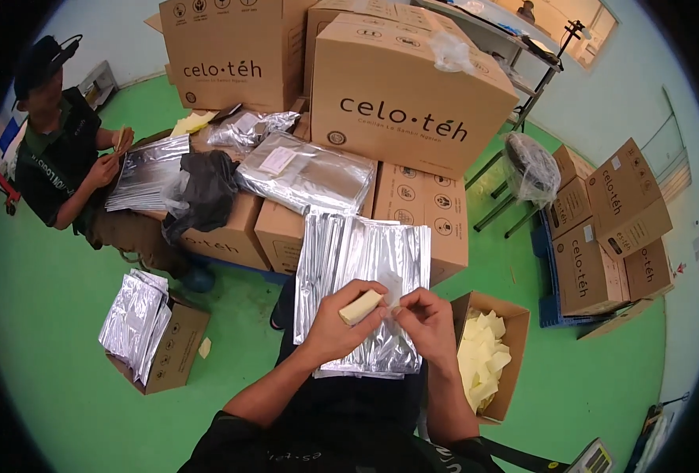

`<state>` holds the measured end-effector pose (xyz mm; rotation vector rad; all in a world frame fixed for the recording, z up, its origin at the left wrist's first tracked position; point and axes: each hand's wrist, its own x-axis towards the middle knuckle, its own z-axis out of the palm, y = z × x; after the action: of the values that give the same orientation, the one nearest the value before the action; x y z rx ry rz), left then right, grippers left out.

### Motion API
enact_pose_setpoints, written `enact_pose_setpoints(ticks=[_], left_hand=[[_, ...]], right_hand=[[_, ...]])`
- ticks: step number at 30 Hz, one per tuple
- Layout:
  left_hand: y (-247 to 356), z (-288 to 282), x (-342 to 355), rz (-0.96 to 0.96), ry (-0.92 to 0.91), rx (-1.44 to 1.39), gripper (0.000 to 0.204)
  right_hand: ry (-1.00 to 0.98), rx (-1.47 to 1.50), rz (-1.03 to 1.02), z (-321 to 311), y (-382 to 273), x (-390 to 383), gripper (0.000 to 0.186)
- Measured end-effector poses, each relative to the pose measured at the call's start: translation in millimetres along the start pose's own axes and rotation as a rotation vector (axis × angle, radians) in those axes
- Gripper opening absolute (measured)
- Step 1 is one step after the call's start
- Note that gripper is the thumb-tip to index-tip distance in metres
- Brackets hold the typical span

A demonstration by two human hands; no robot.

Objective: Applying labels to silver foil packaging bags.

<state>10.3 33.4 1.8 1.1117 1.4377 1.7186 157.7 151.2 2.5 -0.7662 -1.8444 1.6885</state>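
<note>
My left hand [335,325] is closed around a small thick stack of pale yellow paper slips [362,307]. Beside it, the thumb and fingers of my right hand [430,322] are pinched together close to my left fingertips. A small whitish translucent piece [393,285] shows by the right fingertips; whether it is a sticker I cannot make out. Beneath both hands lies a pile of flat silver foil pouches [341,244], resting over my lap, its far end against the cartons.
An open carton of crumpled yellow paper [487,359] stands at my right. On the left, another carton [177,347] holds silver pouches. Ahead are stacked cartons [412,102], a foil pack [310,173] and a black plastic bag [207,189]. A co-worker [65,158] handles yellow slips at far left.
</note>
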Motion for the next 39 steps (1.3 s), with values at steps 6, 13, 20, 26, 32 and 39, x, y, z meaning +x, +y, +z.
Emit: enact_pose_setpoints(ticks=[6,13,20,26,32,39], left_hand=[[-14,-25,6,-0.269,0.413,-0.514,0.029],[-9,-26,5,-0.125,0.412,-0.161,0.026],[-4,20,-9,0.374,0.146,0.522,0.039],[-13,23,-17,0.443,0.077,0.624,0.037],[-21,-14,-13,0.279,-0.188,1.107,0.035],[-60,2,-10,0.218,-0.378,1.52,0.034]], right_hand=[[0.627,-0.23,-0.074,-96,59,5,0.007],[0.945,-1.538,0.102,-214,153,-82,0.023],[0.183,-0.045,0.146,-13,-5,-36,0.027],[0.089,-0.132,0.264,-11,5,3,0.016],[0.121,-0.377,0.182,-9,53,38,0.022],[0.123,-0.944,0.133,12,58,37,0.028]])
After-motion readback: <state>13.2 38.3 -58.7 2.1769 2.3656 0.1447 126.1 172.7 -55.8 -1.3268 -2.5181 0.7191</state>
